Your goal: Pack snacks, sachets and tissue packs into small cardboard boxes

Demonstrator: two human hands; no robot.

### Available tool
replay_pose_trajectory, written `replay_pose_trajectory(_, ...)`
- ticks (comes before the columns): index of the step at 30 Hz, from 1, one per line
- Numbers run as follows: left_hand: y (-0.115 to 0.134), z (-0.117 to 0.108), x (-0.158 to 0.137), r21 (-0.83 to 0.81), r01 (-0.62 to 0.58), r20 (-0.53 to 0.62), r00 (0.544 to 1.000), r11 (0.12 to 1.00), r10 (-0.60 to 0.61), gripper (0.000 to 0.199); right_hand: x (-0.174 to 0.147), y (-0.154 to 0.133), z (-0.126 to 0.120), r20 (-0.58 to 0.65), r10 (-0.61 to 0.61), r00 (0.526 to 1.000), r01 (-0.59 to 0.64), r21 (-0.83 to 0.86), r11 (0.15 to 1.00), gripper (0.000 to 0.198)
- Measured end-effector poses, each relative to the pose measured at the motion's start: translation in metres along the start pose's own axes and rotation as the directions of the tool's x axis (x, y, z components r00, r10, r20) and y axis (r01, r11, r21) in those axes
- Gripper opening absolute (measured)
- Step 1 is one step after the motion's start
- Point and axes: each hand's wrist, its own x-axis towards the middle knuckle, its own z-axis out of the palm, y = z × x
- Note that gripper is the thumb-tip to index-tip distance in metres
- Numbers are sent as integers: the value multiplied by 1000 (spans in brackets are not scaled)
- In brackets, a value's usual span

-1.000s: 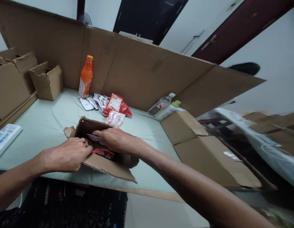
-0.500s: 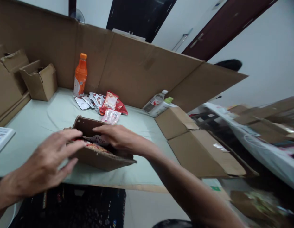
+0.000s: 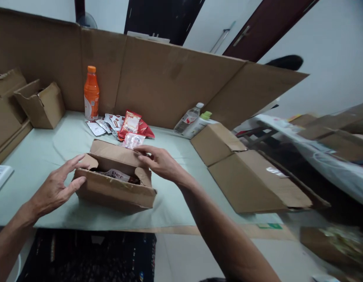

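Note:
A small cardboard box (image 3: 114,192) stands on the cloth in front of me, top open and its back flap raised. Inside, a packet (image 3: 118,175) with the letters "per" shows partly; what lies beneath is hidden. At the box's left end is my left hand (image 3: 60,188), fingers stretched apart, fingertips by the left flap and thumb against the front corner. My right hand (image 3: 160,162) has its fingers bent over the right end of the back flap, closed on the cardboard. Just behind the box lies a pink-and-white packet (image 3: 132,140).
Behind stand an orange drink bottle (image 3: 91,94) and a pile of red (image 3: 131,122) and white packets (image 3: 96,128). Two bottles (image 3: 189,119) lean near the back right. Cardboard boxes flank both sides (image 3: 48,105) (image 3: 252,184); a cardboard wall (image 3: 169,78) runs behind. A white device (image 3: 2,178) lies left.
My right hand has come out of the box and moved to its back flap. My left hand has lowered to the left end. The box's flaps now stand more plainly in view.

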Motion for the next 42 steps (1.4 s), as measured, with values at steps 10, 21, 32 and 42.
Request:
replay_pose_trajectory(10,-2,29,13,122,-31,-141,989,992,48,57,-72,3,21,-245,-179,953,178,-26,984,52)
replay_pose_trajectory(21,-29,33,13,80,-187,-103,976,979,194,35,-58,-9,29,263,-287,921,354,-259,899,91)
replay_pose_trajectory(32,-23,62,18,43,-16,-72,997,999,19,51,-118,68,-12,-38,-153,987,131,-350,928,61)
replay_pose_trajectory(42,-103,151,23,371,-229,31,972,900,234,46,-58,236,-89,-611,441,657,-734,-386,559,47)
